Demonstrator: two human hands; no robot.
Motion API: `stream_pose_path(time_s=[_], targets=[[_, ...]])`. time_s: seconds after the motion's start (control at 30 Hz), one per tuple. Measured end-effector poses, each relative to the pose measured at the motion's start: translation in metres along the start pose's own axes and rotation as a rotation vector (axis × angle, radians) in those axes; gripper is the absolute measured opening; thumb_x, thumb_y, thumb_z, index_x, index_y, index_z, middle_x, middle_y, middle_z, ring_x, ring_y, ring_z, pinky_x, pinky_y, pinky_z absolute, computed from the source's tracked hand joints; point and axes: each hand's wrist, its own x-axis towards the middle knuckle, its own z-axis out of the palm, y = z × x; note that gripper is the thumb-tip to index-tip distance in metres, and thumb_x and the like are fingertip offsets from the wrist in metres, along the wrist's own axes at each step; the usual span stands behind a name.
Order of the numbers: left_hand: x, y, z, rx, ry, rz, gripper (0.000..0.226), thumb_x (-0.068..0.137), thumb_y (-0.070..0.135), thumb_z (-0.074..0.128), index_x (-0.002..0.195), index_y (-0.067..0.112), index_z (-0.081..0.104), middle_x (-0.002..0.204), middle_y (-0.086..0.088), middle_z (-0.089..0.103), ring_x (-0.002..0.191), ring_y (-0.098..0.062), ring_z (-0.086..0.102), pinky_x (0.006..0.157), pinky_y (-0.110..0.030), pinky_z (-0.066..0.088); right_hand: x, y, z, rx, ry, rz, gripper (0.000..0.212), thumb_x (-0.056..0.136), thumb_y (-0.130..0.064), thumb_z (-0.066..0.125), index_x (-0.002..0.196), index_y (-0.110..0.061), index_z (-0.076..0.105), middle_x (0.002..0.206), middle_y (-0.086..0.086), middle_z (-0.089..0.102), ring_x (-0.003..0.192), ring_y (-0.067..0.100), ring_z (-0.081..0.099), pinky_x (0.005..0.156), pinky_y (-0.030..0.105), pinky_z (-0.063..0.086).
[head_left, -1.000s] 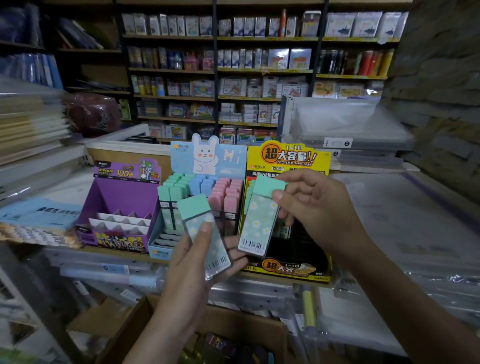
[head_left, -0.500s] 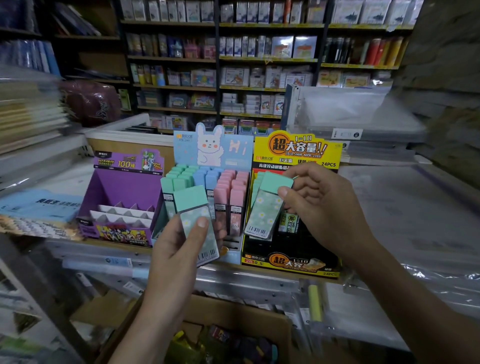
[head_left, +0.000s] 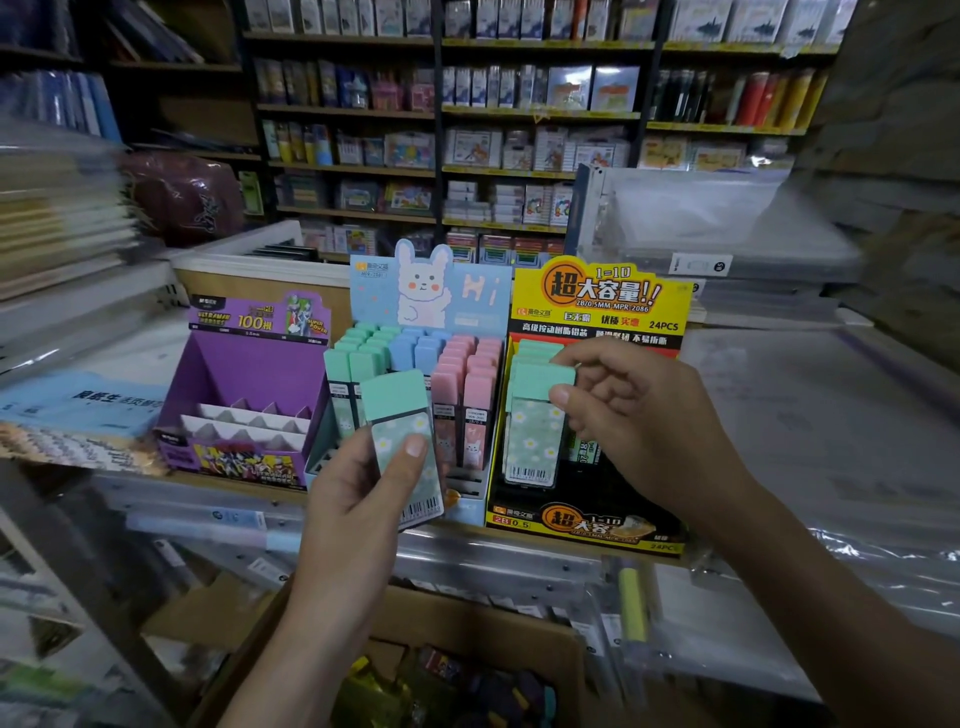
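Note:
My left hand (head_left: 358, 499) grips a mint-green flat case with a daisy print (head_left: 397, 410), thumb pressed on its front, in front of the blue rabbit display box (head_left: 467, 291). My right hand (head_left: 639, 415) pinches the green cap of a second mint-green daisy case (head_left: 535, 436) between thumb and fingers, holding it upright inside the yellow-and-black display box (head_left: 597, 296). Further green cases stand behind it in that box. The rabbit box holds rows of green, blue and pink cases.
A purple display box (head_left: 249, 364) with empty dividers stands at the left on the same shelf. An open cardboard carton (head_left: 467, 623) with mixed items sits below. Plastic-wrapped stacks (head_left: 779, 415) lie to the right, notebooks to the left, stocked shelves behind.
My right hand has carried its green case to the right and lowered it into the yellow-and-black box. My left hand has lifted its case slightly towards the rabbit box.

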Motion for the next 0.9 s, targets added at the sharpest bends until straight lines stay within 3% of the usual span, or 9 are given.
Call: stream_pose_path(time_s=[0.17, 0.37, 0.7, 0.9], targets=[[-0.001, 0.003, 0.001, 0.008, 0.003, 0.001, 0.025, 0.095, 0.035, 0.061, 0.116, 0.031, 0.074, 0.115, 0.002, 0.076, 0.109, -0.020, 0.071, 0.089, -0.040, 0.058, -0.001, 0.003, 0.001, 0.023, -0.002, -0.017, 0.022, 0.088, -0.012, 0.074, 0.105, -0.024, 0.067, 0.073, -0.003, 0.066, 0.059, 0.013, 0.071, 0.058, 0.041, 0.061], [-0.003, 0.008, 0.005, 0.004, 0.008, -0.003, 0.025, 0.090, 0.038, 0.063, 0.111, 0.035, 0.076, 0.110, 0.006, 0.077, 0.101, -0.010, 0.072, 0.078, -0.020, 0.057, -0.001, 0.002, -0.001, 0.017, -0.029, -0.045, 0.022, 0.090, -0.011, 0.072, 0.102, -0.027, 0.063, 0.073, -0.002, 0.065, 0.060, 0.013, 0.071, 0.057, 0.035, 0.061], [-0.006, 0.013, 0.007, -0.009, 0.001, -0.007, 0.025, 0.090, 0.034, 0.063, 0.112, 0.036, 0.076, 0.112, 0.004, 0.077, 0.106, -0.016, 0.072, 0.084, -0.026, 0.060, -0.003, 0.001, 0.003, -0.069, 0.007, -0.102, 0.020, 0.089, -0.011, 0.073, 0.105, -0.021, 0.066, 0.073, -0.006, 0.065, 0.064, 0.011, 0.070, 0.060, 0.041, 0.059], [-0.005, 0.012, 0.008, -0.003, 0.005, -0.027, 0.025, 0.090, 0.035, 0.063, 0.111, 0.034, 0.076, 0.111, 0.003, 0.078, 0.105, -0.016, 0.072, 0.083, -0.030, 0.059, -0.002, 0.002, 0.002, -0.049, 0.051, -0.095, 0.020, 0.089, -0.011, 0.073, 0.103, -0.022, 0.065, 0.072, -0.007, 0.063, 0.064, 0.009, 0.070, 0.060, 0.037, 0.058]])
